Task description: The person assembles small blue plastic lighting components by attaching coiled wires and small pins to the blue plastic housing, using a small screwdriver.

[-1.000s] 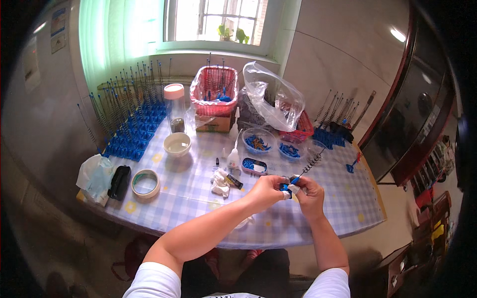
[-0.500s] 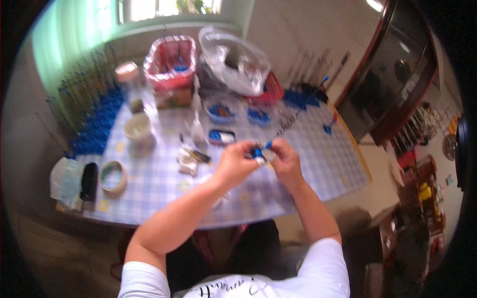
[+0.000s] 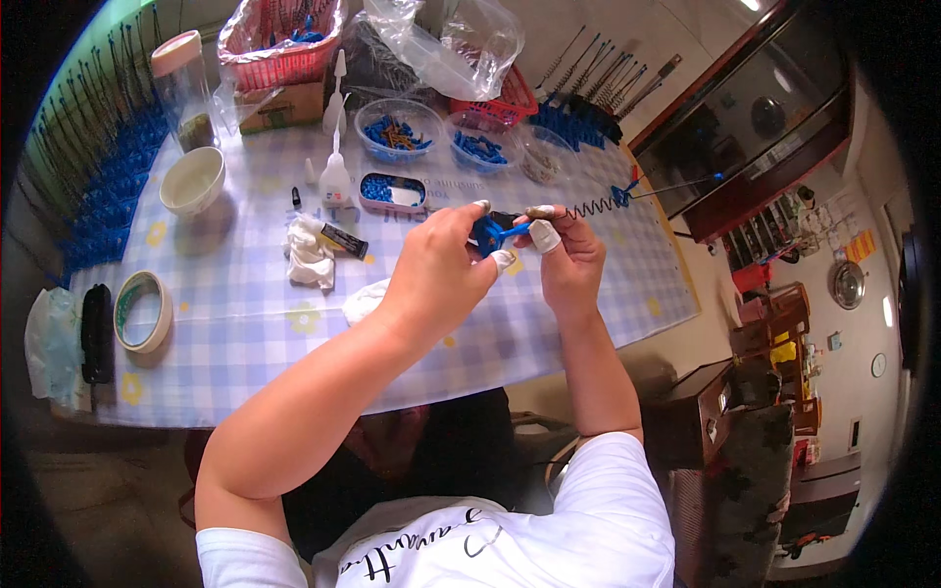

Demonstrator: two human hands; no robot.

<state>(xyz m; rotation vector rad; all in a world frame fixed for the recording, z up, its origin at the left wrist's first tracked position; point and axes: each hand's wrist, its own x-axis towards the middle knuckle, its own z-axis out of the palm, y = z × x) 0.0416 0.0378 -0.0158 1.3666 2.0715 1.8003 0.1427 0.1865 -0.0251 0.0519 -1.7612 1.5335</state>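
My left hand is closed around a blue plastic part with a dark piece beside it. Close to its right, my right hand pinches a small blue plastic piece that meets the part. White finger covers wrap several fingertips on both hands. A thin dark coil spring runs rightward from behind my right fingers and continues as a rod with a blue tip. My fingers hide where the spring joins the part.
Tubs of small blue pieces and a blue-filled tin stand beyond my hands. Leftward are a black tube, crumpled tissue, a white bowl and a tape roll. Rows of springy blue items line the far left.
The view has shifted and sharpened. My hands still hold the blue pieces, while the spring and rod have swung from pointing up and right to lying nearly level toward the right.
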